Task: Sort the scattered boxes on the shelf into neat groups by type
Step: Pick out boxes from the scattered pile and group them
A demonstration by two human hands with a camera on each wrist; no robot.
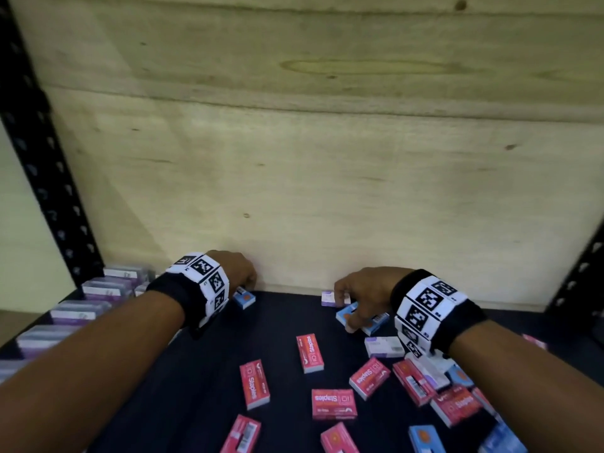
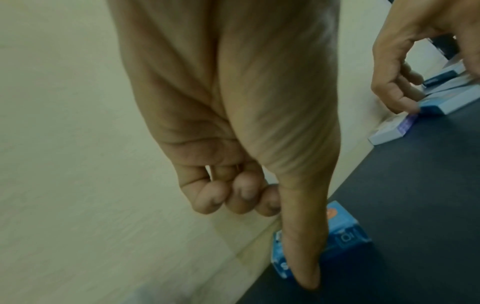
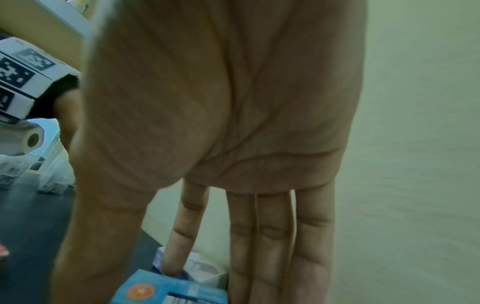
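Note:
On the dark shelf (image 1: 202, 371), my left hand (image 1: 249, 283) is at the wooden back panel over a small blue box (image 1: 245, 299). In the left wrist view its thumb (image 2: 298, 246) lies down the side of that blue box (image 2: 342, 230), three fingers are curled and the index finger is hidden. My right hand (image 1: 347, 310) pinches a second blue box (image 1: 376, 323) between thumb and fingers. The right wrist view shows this box (image 3: 161, 290) under the hand (image 3: 168, 286), with the index fingertip at its far end. A white and purple box (image 1: 327, 297) (image 3: 205, 269) lies just behind it.
Several red staples boxes (image 1: 310, 353) lie scattered in the middle and on the right, mixed with blue ones (image 1: 425, 438) and white and purple ones (image 1: 384, 346). Purple boxes (image 1: 98, 289) stand in rows at the left. A black upright (image 1: 42, 158) rises at the left and the back panel (image 1: 327, 191) closes the rear.

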